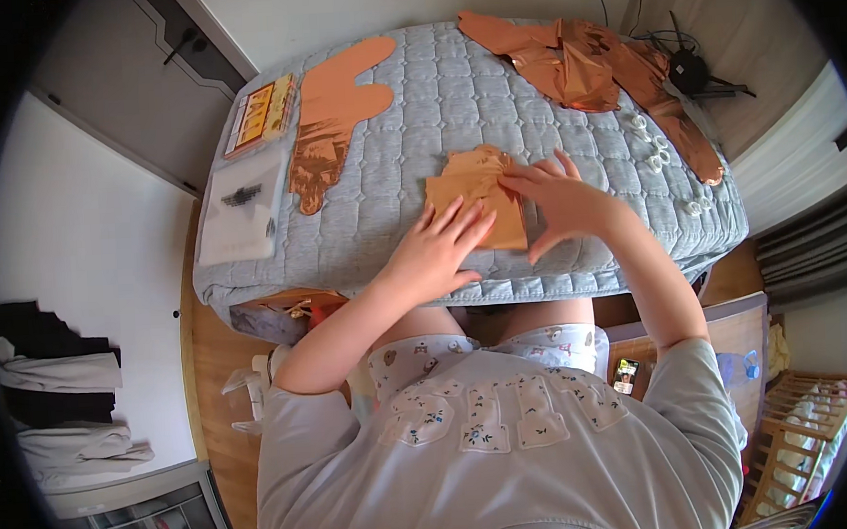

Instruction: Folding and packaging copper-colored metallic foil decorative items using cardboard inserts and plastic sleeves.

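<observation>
A folded copper-coloured foil sheet, which looks like a flat foil balloon [467,186], lies on the grey quilted bed [415,102] in front of me. My left hand [437,249] rests on its near left part, palm down with the fingers spread. At its right edge, the fingertips of my right hand [569,204] touch the foil, thumb held well apart. Neither hand grips anything. Farther left lies a flat, curved copper foil balloon [342,87]. A crumpled copper foil piece [566,65] stretches across the far right of the bed.
On the bed's left are a yellow-and-red package [261,117] and a translucent plastic bag [239,221]. Several small white rolls [655,155] sit near the right edge, beside a black device with antennas [688,71]. A wooden crib-like frame [796,436] stands at lower right.
</observation>
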A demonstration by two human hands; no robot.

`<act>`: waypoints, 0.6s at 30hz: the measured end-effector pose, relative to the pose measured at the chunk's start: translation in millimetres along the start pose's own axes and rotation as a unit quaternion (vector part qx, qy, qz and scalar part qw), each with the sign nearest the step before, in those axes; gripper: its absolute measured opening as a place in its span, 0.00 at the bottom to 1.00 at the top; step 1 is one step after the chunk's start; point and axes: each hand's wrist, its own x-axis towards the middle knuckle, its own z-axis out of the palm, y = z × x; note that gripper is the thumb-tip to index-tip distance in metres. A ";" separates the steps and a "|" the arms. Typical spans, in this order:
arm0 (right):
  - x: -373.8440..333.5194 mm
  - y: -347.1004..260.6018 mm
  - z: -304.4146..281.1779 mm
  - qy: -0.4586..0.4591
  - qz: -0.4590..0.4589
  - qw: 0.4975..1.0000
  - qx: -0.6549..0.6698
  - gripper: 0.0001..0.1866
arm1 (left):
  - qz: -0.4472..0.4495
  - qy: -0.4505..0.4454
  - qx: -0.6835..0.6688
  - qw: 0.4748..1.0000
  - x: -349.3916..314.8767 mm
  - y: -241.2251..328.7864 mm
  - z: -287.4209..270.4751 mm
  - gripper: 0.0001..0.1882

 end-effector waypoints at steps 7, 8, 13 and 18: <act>-24.1 -21.1 17.0 0.192 -0.096 0.976 -0.042 0.27 | 0.058 0.101 0.052 0.992 -25.9 13.9 -3.6 0.32; -25.0 -20.2 15.8 0.192 -0.094 0.976 -0.042 0.27 | 0.043 0.089 -0.023 0.995 -24.1 14.5 -17.1 0.30; -21.6 -22.0 -3.8 0.196 -0.143 0.966 0.090 0.13 | 0.038 0.108 -0.117 0.986 -4.8 -8.0 -84.7 0.25; 1.0 -7.0 -1.1 0.055 0.030 0.869 0.490 0.25 | -0.118 -0.029 -0.183 0.976 47.8 -47.6 -123.7 0.27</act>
